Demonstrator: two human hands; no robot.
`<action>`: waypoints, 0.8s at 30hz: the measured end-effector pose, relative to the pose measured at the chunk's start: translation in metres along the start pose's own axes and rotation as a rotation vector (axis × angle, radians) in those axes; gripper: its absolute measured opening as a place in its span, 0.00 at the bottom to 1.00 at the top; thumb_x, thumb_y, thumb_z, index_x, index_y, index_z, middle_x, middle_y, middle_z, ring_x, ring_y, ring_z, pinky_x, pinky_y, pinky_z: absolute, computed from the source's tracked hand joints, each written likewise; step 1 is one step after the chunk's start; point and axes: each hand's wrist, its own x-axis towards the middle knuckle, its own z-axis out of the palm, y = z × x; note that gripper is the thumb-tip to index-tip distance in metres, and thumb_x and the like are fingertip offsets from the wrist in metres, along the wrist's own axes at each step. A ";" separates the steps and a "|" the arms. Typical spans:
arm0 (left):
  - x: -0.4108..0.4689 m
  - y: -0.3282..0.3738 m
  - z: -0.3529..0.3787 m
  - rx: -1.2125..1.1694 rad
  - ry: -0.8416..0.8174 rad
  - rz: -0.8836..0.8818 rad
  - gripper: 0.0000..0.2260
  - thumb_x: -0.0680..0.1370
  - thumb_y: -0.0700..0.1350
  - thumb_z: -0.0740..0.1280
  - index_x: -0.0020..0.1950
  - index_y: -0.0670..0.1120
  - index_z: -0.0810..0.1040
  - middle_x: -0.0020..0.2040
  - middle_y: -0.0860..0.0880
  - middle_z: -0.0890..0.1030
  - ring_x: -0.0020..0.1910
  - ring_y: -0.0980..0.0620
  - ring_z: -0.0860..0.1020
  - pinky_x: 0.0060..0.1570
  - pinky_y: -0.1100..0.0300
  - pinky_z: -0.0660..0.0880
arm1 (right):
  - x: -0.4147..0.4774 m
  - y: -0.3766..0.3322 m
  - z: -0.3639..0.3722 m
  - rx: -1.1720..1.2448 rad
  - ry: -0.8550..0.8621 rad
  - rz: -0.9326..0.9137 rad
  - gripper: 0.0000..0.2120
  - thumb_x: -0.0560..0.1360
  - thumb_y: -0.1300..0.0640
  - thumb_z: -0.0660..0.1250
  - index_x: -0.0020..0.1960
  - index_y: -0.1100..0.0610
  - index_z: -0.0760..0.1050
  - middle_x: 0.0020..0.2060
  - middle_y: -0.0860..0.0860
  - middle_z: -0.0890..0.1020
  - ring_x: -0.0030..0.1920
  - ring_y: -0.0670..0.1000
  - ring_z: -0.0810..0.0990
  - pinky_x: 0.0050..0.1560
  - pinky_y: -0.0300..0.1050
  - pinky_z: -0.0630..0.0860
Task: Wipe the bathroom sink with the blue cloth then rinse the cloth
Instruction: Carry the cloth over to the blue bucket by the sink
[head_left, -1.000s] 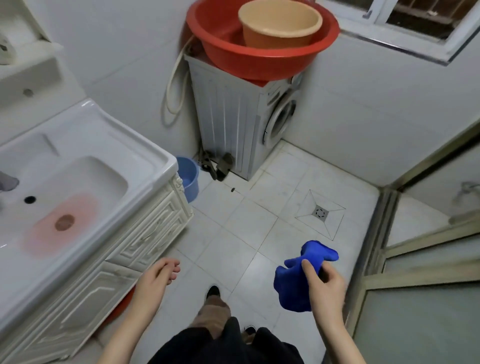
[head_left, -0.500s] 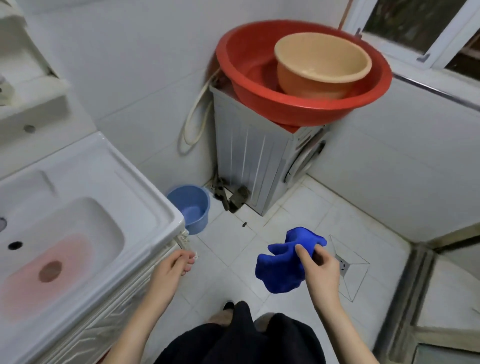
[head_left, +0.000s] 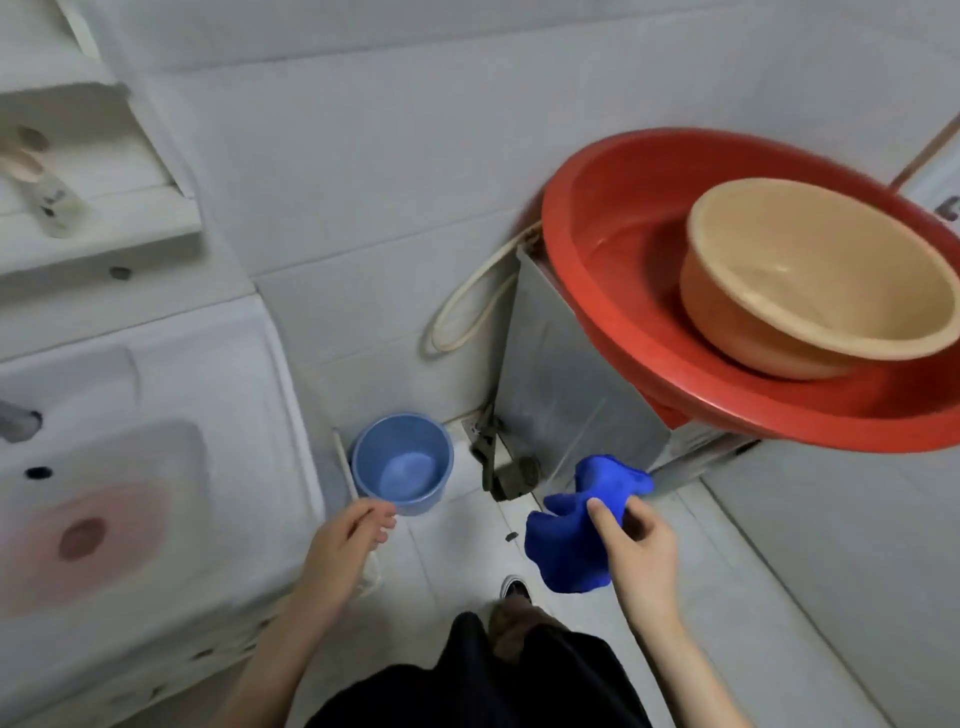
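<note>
A crumpled blue cloth (head_left: 576, 530) hangs in the air over the floor tiles, pinched in my right hand (head_left: 636, 545), at the lower middle of the head view. The white bathroom sink (head_left: 218, 374) fills the left side; its basin has a pink stain around the drain (head_left: 82, 538), and part of a metal tap (head_left: 18, 423) shows at the left edge. My left hand (head_left: 345, 538) hovers beside the sink's right rim with fingers loosely curled and nothing in it. The cloth is well to the right of the sink.
A small blue bucket (head_left: 402, 465) stands on the floor between sink and washing machine (head_left: 566, 395). A red basin (head_left: 613, 291) holding a beige basin (head_left: 810, 275) sits on the machine. A white shelf (head_left: 104, 228) with a bottle hangs above the sink.
The view has swung left and up, towards the sink and wall. Both hands stay in front of me; the right still holds the cloth, and the left has come nearer the sink's rim.
</note>
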 end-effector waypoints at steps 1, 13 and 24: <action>0.003 0.001 0.004 -0.023 0.068 -0.030 0.08 0.77 0.46 0.64 0.43 0.49 0.82 0.43 0.46 0.84 0.43 0.47 0.80 0.46 0.57 0.76 | 0.015 -0.002 0.005 0.005 -0.060 0.002 0.17 0.75 0.63 0.70 0.34 0.65 0.65 0.28 0.51 0.67 0.29 0.46 0.63 0.32 0.41 0.60; 0.036 0.027 0.005 -0.089 0.494 -0.141 0.11 0.82 0.38 0.59 0.48 0.41 0.81 0.43 0.44 0.83 0.42 0.46 0.80 0.48 0.53 0.77 | 0.144 -0.059 0.086 0.036 -0.570 -0.107 0.13 0.75 0.61 0.71 0.39 0.69 0.73 0.30 0.55 0.74 0.33 0.48 0.69 0.34 0.44 0.64; 0.132 0.046 -0.021 -0.063 0.344 -0.148 0.12 0.81 0.39 0.61 0.46 0.52 0.82 0.42 0.55 0.85 0.43 0.59 0.81 0.48 0.58 0.77 | 0.194 -0.094 0.165 -0.062 -0.569 -0.197 0.10 0.75 0.64 0.71 0.37 0.67 0.75 0.28 0.62 0.76 0.31 0.46 0.71 0.32 0.38 0.67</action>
